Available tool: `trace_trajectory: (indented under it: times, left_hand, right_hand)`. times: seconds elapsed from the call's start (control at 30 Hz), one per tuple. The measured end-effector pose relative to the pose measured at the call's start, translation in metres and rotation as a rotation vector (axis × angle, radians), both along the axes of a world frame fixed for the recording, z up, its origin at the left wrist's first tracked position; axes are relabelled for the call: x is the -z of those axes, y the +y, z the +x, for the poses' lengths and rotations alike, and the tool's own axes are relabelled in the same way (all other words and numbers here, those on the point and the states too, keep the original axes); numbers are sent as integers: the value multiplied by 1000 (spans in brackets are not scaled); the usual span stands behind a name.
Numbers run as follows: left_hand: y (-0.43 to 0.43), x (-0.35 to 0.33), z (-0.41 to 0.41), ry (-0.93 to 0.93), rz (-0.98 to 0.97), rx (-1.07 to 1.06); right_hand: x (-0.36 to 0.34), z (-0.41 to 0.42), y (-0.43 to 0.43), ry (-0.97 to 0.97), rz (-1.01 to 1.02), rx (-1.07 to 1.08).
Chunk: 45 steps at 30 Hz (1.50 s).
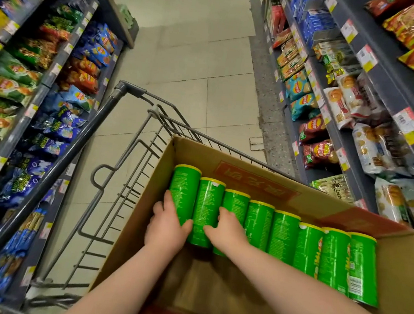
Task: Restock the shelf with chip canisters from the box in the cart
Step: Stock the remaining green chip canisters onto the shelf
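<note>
Aisle: dark metal snack shelves (pixel 42 88) stacked with bagged chips stand on both sides.
Cart: a grey wire shopping cart (pixel 135 149) carries the stock.
Box: an open brown cardboard box (pixel 226 159) sits in the cart.
Stock: eight green cylindrical chip canisters with yellow lids (pixel 309 247) stand in a touching row inside the box.
Grip: the left hand (pixel 165 226) clasps the leftmost canister (pixel 184 190), and the right hand (pixel 228 233) wraps the second canister (pixel 208 208).
Risk: a lift could drag the tightly packed neighbours over, or a glossy wall could slip.
</note>
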<state>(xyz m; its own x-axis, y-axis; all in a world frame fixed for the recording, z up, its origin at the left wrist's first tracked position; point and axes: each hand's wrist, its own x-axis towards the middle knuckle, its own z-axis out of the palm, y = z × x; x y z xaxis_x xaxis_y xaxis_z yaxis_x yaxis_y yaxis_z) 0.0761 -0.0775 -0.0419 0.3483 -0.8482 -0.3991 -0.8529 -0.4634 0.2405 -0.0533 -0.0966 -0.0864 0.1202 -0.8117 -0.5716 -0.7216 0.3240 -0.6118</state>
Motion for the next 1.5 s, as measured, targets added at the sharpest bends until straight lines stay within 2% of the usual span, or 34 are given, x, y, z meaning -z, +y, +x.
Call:
trace_trajectory:
  times: [0.13, 0.37, 0.63, 1.03, 1.5]
  left_hand:
    - [13, -14, -3, 109, -72, -22]
    - [41, -27, 3, 162, -105, -47]
    - [52, -31, 14, 193, -102, -30]
    - [55, -49, 12, 406, -146, -24]
    - [114, -78, 5, 676, -222, 218]
  right_hand:
    - [-3, 5, -3, -6, -19, 40]
    - [0, 29, -5, -20, 35, 96]
    - [4, 39, -6, -176, 136, 228]
    - [-35, -8, 40, -179, 58, 368]
    - [-113, -33, 145, -137, -147, 611]
